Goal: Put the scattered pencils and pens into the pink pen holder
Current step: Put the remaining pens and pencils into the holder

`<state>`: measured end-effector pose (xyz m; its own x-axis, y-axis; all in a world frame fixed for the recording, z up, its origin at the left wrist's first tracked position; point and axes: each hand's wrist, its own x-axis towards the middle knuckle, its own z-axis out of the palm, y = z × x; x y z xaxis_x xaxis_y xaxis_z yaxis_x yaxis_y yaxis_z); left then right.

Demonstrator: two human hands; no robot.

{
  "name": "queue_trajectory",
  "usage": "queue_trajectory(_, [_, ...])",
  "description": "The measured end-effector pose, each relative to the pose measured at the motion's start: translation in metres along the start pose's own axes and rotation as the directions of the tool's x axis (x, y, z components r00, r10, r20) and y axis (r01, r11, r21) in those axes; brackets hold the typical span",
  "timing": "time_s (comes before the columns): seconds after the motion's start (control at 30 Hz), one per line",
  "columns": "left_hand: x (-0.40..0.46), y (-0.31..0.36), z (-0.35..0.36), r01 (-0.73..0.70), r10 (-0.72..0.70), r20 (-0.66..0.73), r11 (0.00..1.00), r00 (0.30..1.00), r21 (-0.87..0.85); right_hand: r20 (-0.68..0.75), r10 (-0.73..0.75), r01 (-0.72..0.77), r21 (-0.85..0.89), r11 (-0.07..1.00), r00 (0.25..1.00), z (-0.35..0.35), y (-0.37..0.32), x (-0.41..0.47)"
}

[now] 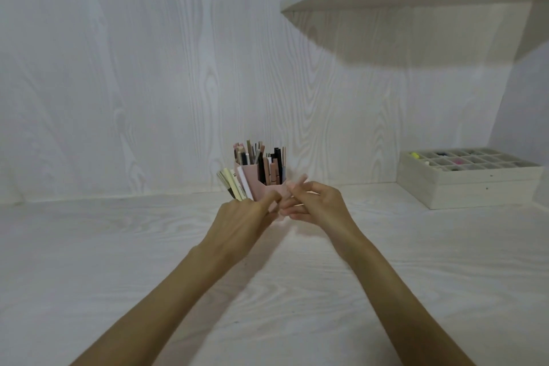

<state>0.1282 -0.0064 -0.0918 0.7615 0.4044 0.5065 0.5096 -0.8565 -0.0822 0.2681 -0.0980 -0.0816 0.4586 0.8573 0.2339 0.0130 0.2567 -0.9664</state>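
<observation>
pen holder [255, 184]: pink, upright on the white desk [118, 261] near the back wall, packed with pens and pencils | left hand [242, 214]: fingers closed around a fan of pale pens [234, 186] just left of the holder | right hand [315, 205]: fingers loosely curled at the holder's front, grip unclear | compartment box [469, 178]: well apart, far right

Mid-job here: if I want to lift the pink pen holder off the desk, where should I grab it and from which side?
Probably by the lower body of the pink plastic pen holder, from its sides. Pens and pencils stick out of the top, so coming from above is blocked. The left hand, holding a bundle of pale pens, and right hand already crowd its front.
</observation>
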Motion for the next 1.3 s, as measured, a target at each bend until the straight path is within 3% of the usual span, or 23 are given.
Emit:
queue_trajectory(0.07, [0.006, -0.004, -0.009, 0.085, -0.092, -0.032, 0.98, 0.995, -0.178, 0.015, -0.08, 0.08, -0.032, 0.996, 0.997, 0.002, 0.001, 0.002])
queue_trajectory(0.13, [0.018, -0.012, -0.026, 0.198, -0.247, -0.071, 0.891, 0.966, -0.41, -0.006, -0.088, 0.087, -0.065, 0.994, 0.996, 0.001, 0.007, 0.005])
queue_trajectory(0.2, [0.037, -0.028, -0.046, 0.263, -0.394, -0.115, 0.775, 0.912, -0.574, -0.053, -0.085, 0.065, -0.301, 0.951, 0.995, -0.006, 0.019, 0.005])
queue_trajectory(0.23, [0.047, -0.036, -0.057, 0.286, -0.453, -0.115, 0.72, 0.884, -0.632, -0.052, -0.101, 0.055, -0.561, 0.826, 0.994, -0.013, 0.029, 0.006])
queue_trajectory(0.27, [0.057, -0.044, -0.067, 0.304, -0.491, -0.107, 0.681, 0.865, -0.667, -0.013, -0.106, 0.056, -0.785, 0.617, 0.994, -0.02, 0.041, 0.006])
queue_trajectory(0.3, [0.065, -0.051, -0.075, 0.316, -0.505, -0.109, 0.679, 0.856, -0.662, 0.046, -0.093, 0.082, -0.898, 0.432, 0.995, -0.026, 0.052, 0.006])
queue_trajectory(0.33, [0.073, -0.056, -0.08, 0.332, -0.499, -0.121, 0.719, 0.858, -0.611, 0.082, -0.072, 0.102, -0.932, 0.347, 0.994, -0.03, 0.061, 0.006])
queue_trajectory(0.4, [0.087, -0.061, -0.084, 0.383, -0.49, -0.131, 0.798, 0.862, -0.466, 0.086, -0.067, 0.105, -0.923, 0.369, 0.994, -0.034, 0.069, 0.008])
queue_trajectory(0.47, [0.099, -0.062, -0.085, 0.427, -0.512, -0.102, 0.797, 0.853, -0.427, 0.078, -0.106, 0.113, -0.913, 0.391, 0.991, -0.034, 0.072, 0.012])
queue_trajectory(0.67, [0.129, -0.064, -0.081, 0.534, -0.498, 0.2, 0.817, 0.844, -0.216, 0.085, -0.139, 0.133, -0.914, 0.383, 0.987, -0.036, 0.077, 0.014])
queue_trajectory(0.73, [0.132, -0.067, -0.078, 0.53, -0.481, 0.241, 0.82, 0.843, -0.217, 0.085, -0.145, 0.135, -0.915, 0.381, 0.986, -0.035, 0.078, 0.014])
queue_trajectory(1.0, [0.125, -0.068, -0.075, 0.48, -0.517, -0.05, 0.823, 0.855, -0.304, 0.076, -0.148, 0.128, -0.912, 0.389, 0.986, -0.034, 0.077, 0.016])
queue_trajectory(1.13, [0.09, -0.059, -0.054, 0.446, -0.591, -0.239, 0.768, 0.771, -0.459, 0.074, -0.138, 0.122, -0.916, 0.382, 0.988, -0.035, 0.077, 0.016])
queue_trajectory(1.2, [0.065, -0.053, -0.033, 0.446, -0.655, -0.221, 0.686, 0.723, -0.574, 0.073, -0.136, 0.12, -0.919, 0.375, 0.988, -0.035, 0.076, 0.016])
queue_trajectory(1.3, [0.028, -0.041, 0.005, 0.485, -0.66, -0.098, 0.636, 0.745, -0.6, 0.082, -0.121, 0.119, -0.931, 0.345, 0.989, -0.034, 0.076, 0.016])
